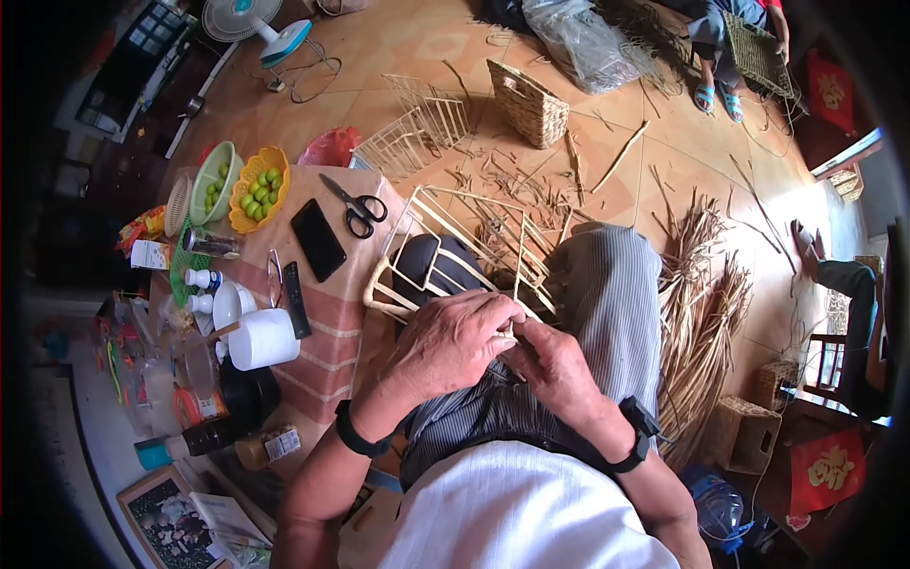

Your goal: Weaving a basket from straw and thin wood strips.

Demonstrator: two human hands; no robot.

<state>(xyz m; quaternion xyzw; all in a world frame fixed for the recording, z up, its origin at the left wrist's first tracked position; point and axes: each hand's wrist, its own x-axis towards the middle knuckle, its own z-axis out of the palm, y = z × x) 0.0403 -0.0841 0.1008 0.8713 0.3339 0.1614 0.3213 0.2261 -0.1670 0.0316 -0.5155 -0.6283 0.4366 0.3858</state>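
Note:
A pale, open basket frame of thin bars rests across my lap, over my knees. My left hand is closed at its near edge, fingers curled around a small pale piece. My right hand meets it there, thumb and fingers pinched on the same spot. Whether that piece is a loose strip or part of the frame is hidden by my fingers. Just left of the frame, on the cloth-covered table, lie black scissors and a dark phone.
Bowls of green fruit, cups and bottles crowd the table. On the floor are straw bundles, scattered strips, another frame and woven baskets. A co-worker holding woven work sits back right; another person's leg shows at far right.

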